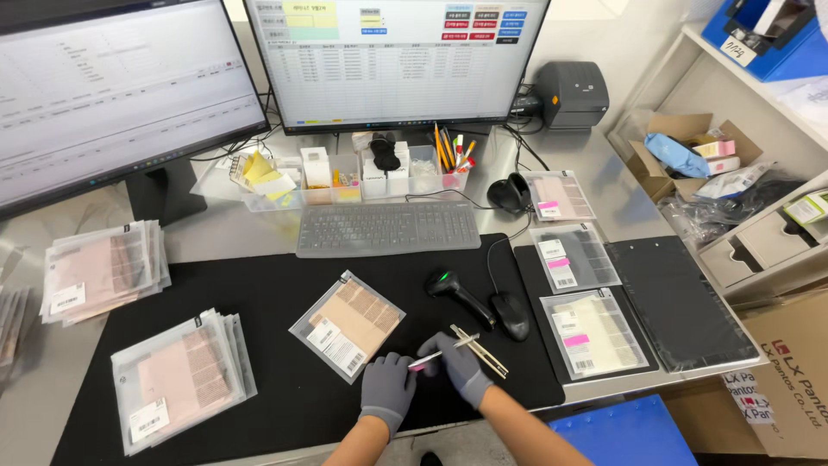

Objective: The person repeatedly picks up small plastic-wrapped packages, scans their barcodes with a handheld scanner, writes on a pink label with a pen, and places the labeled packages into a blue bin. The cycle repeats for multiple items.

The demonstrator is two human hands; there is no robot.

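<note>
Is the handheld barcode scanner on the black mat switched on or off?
On: the barcode scanner shows a green light on its head as it lies on the black mat, untouched by either hand.

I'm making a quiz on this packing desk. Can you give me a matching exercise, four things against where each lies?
Things:
1. barcode scanner
2. keyboard
3. clipboard
4. label printer

Places:
A. far right of the desk, beside the bagged items
B. back of the desk, right of the monitors
C. on the black mat, just above the gloved hands
D. below the monitors, behind the mat

Pairs: 1-C, 2-D, 3-A, 4-B
</note>
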